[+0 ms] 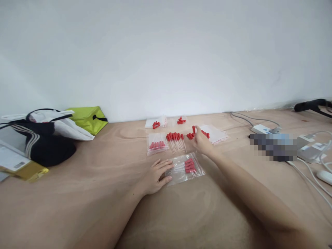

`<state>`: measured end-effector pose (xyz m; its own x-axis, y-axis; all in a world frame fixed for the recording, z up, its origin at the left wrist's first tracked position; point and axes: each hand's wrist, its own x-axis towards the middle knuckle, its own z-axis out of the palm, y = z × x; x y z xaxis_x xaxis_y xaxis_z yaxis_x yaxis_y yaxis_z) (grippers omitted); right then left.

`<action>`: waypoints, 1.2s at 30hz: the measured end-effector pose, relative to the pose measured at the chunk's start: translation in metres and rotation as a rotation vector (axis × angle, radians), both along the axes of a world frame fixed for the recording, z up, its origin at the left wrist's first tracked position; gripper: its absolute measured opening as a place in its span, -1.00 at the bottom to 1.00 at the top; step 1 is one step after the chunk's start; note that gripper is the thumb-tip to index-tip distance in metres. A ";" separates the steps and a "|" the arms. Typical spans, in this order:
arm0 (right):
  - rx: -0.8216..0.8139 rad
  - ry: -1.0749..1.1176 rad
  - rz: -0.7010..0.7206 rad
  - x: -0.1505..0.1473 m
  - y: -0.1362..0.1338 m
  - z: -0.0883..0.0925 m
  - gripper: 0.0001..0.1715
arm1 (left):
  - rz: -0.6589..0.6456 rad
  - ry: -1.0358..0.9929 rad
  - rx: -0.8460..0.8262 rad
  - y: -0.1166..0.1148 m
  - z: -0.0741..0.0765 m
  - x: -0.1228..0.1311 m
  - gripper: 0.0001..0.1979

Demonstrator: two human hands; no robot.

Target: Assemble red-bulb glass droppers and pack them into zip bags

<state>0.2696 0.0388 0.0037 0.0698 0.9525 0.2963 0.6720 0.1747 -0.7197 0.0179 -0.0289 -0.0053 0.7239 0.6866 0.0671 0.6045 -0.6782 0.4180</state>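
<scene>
My left hand (pixel 158 175) lies flat with fingers stretched out, its fingertips touching the left edge of a clear zip bag (pixel 178 180). Inside that bag are several thin pale sticks with red heads (pixel 190 166). Farther out, my right hand (pixel 201 140) is closed in a pinch on a small red cap (pixel 193 129). Loose red caps (pixel 190 136) lie around its fingers. Left of them, several red-headed sticks (pixel 176 141) lie in a row. A second zip bag (pixel 157 149) with red pieces in it is beside the row.
Two clear bags (pixel 149 123) with red caps on them lie near the wall; another bag (pixel 216 134) is right of my right hand. A dark cap (pixel 49 148) and green bag (pixel 86 119) stand left. A power strip (pixel 260 129) and cables are right.
</scene>
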 end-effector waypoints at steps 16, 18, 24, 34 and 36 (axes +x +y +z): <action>0.005 0.891 -0.121 0.003 -0.046 -0.035 -0.38 | 0.009 0.000 -0.024 0.001 -0.001 0.000 -0.61; -0.020 0.944 -0.069 -0.001 -0.050 -0.033 -0.41 | 0.012 0.009 -0.029 0.001 0.000 0.001 -0.61; -0.178 0.826 0.096 0.004 -0.063 -0.027 -0.52 | 0.012 -0.022 -0.020 0.000 0.000 0.001 -0.54; -0.329 0.702 0.343 0.007 -0.057 -0.027 -0.59 | 0.020 0.008 -0.018 0.000 0.002 0.001 -0.53; -0.338 0.661 0.320 0.006 -0.056 -0.028 -0.61 | 0.024 0.014 -0.013 0.000 0.002 0.001 -0.53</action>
